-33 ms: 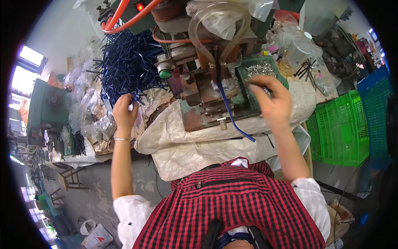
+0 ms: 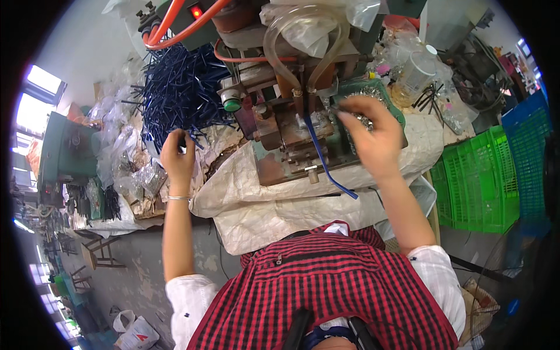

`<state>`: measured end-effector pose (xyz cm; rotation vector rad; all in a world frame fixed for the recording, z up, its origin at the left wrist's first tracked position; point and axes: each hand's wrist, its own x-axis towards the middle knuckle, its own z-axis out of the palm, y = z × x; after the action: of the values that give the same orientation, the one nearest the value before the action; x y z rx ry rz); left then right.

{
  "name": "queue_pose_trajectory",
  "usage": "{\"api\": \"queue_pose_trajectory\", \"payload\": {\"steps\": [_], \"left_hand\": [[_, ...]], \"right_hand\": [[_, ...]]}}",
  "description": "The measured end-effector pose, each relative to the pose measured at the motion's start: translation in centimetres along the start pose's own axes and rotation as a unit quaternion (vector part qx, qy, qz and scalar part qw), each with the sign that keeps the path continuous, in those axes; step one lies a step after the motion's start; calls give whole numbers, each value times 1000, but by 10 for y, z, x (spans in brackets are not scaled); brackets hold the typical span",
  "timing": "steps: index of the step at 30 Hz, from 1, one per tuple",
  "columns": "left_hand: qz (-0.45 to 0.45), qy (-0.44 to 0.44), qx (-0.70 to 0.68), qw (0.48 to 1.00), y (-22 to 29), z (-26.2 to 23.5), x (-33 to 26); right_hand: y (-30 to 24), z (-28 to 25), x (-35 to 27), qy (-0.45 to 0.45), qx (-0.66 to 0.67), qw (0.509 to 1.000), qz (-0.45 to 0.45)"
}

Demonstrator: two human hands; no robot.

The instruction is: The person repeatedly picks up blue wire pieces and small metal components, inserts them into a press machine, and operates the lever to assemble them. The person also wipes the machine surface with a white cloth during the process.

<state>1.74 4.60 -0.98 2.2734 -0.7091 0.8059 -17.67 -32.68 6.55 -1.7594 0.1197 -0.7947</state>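
The left hand [image 2: 177, 156] rests at the lower edge of the pile of dark blue strips [image 2: 181, 93], fingers curled and pinching a strip; the pile fans toward 12 o'clock from them. The strips are thin, stiff-looking and glossy. At centre stands a rusty metal press [image 2: 291, 140] on crumpled white sacking [image 2: 251, 198] over the desk; one blue strip [image 2: 324, 157] hangs from it, long axis running 11 to 5 o'clock. The right hand [image 2: 373, 137], the nearer to that strip, has its fingers bunched over a green tray [image 2: 399, 119] of small shiny metal parts [image 2: 364, 93].
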Motion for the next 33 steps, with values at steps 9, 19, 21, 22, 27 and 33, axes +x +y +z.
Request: {"api": "queue_pose_trajectory", "payload": {"steps": [9, 19, 21, 22, 27, 33], "left_hand": [[-165, 135, -409, 887, 152, 12, 4], [298, 1, -143, 944, 234, -3, 16], [332, 19, -170, 928, 245, 21, 17], [339, 14, -176, 924, 247, 29, 18], [363, 15, -173, 915, 240, 38, 19], [331, -13, -175, 927, 242, 26, 16]], "right_hand": [[9, 44, 0, 34, 210, 969, 129], [-32, 30, -8, -51, 136, 989, 40], [-8, 3, 9, -64, -38, 997, 25], [27, -16, 14, -27, -230, 971, -51], [112, -64, 0, 39, -439, 895, -63], [94, -36, 8, -41, -454, 878, -143]]}}
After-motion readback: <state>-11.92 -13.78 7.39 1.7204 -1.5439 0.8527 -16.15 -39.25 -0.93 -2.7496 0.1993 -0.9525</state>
